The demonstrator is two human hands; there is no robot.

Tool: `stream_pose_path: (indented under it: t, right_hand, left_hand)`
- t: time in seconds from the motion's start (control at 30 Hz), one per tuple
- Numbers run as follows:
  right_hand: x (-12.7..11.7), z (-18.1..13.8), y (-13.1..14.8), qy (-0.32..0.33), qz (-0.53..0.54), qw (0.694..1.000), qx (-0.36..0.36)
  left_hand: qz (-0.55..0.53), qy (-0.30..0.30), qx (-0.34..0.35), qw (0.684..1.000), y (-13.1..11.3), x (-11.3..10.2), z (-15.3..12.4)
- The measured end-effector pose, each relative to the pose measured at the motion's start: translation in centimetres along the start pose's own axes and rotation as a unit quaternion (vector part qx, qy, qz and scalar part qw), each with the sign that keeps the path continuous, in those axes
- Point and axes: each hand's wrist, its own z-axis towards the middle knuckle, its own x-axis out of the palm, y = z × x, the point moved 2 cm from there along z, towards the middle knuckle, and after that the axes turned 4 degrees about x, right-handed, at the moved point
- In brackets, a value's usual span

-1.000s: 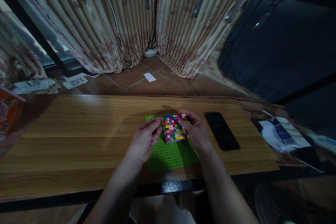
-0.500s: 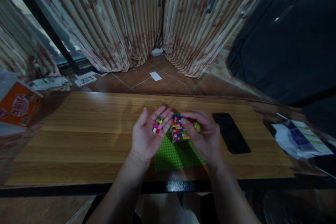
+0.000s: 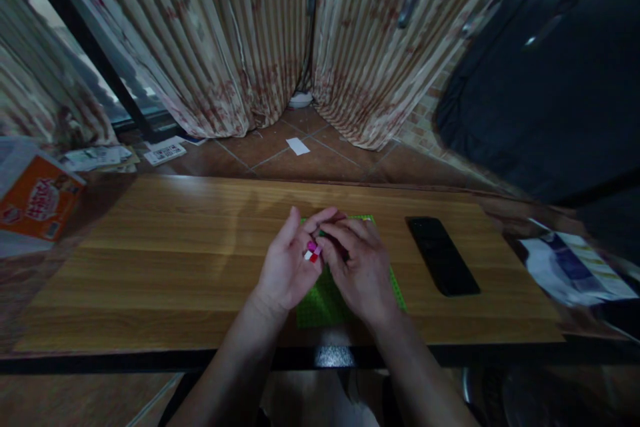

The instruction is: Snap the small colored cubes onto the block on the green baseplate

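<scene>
My left hand (image 3: 287, 270) is palm up and slightly cupped over the green studded baseplate (image 3: 323, 307). Several small building bricks (image 3: 313, 251), pink, white and red, lie in its palm. Thumb and fingertips of my right hand (image 3: 361, 268) reach into that palm and close on a small green brick (image 3: 321, 233). The multicoloured brick build on the baseplate is hidden behind my right hand.
A black phone (image 3: 443, 255) lies on the wooden table (image 3: 165, 260), right of the baseplate. An orange-labelled box (image 3: 43, 197) stands off the left end. Papers and a plastic packet (image 3: 575, 263) are beyond the right end.
My right hand has moved left from the brick build to my left palm, and its fingertips now meet at the green brick. My left hand has shifted slightly right.
</scene>
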Motion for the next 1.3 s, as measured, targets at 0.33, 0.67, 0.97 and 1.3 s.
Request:
stream_pose_path:
  t: [0.33, 0.67, 0.97, 1.3]
  right_hand:
    - [-1.0, 0.1, -0.3, -0.039, 0.118, 0.988, 0.088]
    - [-4.2, 0.6, -4.4, -0.114, 0.115, 0.975, 0.149]
    - [-2.2, 0.2, -5.8, -0.038, 0.098, 0.989, 0.101]
    - [-0.3, 0.3, -7.5, -0.049, 0.317, 0.908, 0.269]
  left_hand:
    - [-0.048, -0.049, -0.001, 0.998, -0.2, -0.4, 0.3]
    - [0.013, -0.208, 0.009, 0.978, -0.2, -2.5, 0.8]
    - [0.052, -0.182, -0.008, 0.982, 0.4, -2.1, 0.7]
    - [0.073, -0.172, -0.008, 0.982, 0.4, -2.2, 0.8]
